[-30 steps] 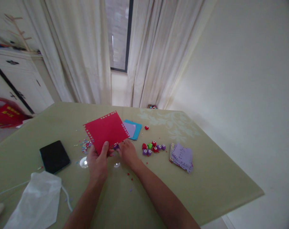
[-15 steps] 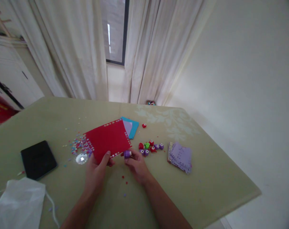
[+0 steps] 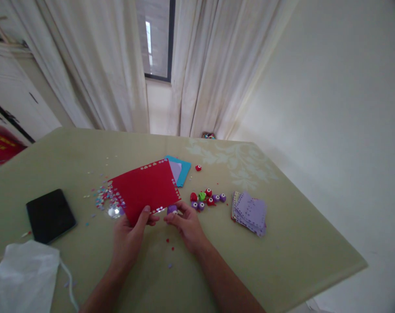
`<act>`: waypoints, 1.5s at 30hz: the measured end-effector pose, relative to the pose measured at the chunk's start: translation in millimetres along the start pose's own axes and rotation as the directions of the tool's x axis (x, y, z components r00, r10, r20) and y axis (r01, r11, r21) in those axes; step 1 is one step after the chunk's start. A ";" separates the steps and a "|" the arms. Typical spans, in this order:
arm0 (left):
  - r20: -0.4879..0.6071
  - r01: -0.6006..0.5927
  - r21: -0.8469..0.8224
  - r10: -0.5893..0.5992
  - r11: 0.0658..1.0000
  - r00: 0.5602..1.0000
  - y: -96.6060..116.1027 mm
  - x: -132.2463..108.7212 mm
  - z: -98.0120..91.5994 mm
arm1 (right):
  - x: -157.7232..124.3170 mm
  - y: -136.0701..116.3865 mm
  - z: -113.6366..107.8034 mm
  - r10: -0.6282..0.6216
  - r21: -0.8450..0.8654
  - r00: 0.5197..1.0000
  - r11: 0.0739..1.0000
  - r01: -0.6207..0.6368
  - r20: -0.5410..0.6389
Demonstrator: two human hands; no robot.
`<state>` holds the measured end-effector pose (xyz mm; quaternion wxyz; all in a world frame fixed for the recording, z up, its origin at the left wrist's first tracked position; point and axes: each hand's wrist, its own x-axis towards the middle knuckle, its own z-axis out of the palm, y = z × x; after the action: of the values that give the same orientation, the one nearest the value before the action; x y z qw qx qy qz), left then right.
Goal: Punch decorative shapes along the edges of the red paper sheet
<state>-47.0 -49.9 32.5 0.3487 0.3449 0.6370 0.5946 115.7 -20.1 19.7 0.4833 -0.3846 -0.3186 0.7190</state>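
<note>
My left hand [image 3: 132, 237] pinches the lower edge of a red sheet of paper [image 3: 148, 184], thumb on top. Small punched shapes run along several of its borders. In my right hand [image 3: 187, 226] is a small purple craft punch [image 3: 172, 209], gripped between thumb and fingers at the sheet's lower right edge. Whether the paper sits in the punch's slot is hard to tell. Just right of that hand lies a cluster of red, purple and green craft punches [image 3: 210, 201]. A single red punch [image 3: 198, 168] lies farther back.
Tiny paper confetti [image 3: 104, 195] is scattered left of the sheet, by a clear shiny disc [image 3: 115, 211]. A black tablet [image 3: 51, 216] and a white pouch [image 3: 24, 278] lie at left. Blue paper [image 3: 185, 171] is behind the sheet; punched purple cards [image 3: 251, 213] are stacked at right.
My right hand has turned the purple punch slightly at the paper's lower edge. The camera view has shifted a little; the left hand keeps its hold on the sheet.
</note>
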 end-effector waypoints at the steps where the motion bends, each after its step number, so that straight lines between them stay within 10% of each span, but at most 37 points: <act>1: 0.012 -0.016 0.002 0.016 1.000 1.000 1.0 -1.5 0.6 | -0.9 0.2 0.4 -0.007 -0.012 1.000 1.000 0.007 0.007; 45: 0.174 -0.110 0.088 0.094 0.990 0.980 2.0 -4.9 5.4 | -0.2 1.4 -5.9 0.043 -0.009 0.998 0.999 -0.042 0.053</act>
<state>-39.8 -51.2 34.4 0.3534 0.4429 0.6146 0.5488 120.3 -20.3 15.6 0.4577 -0.3741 -0.3258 0.7378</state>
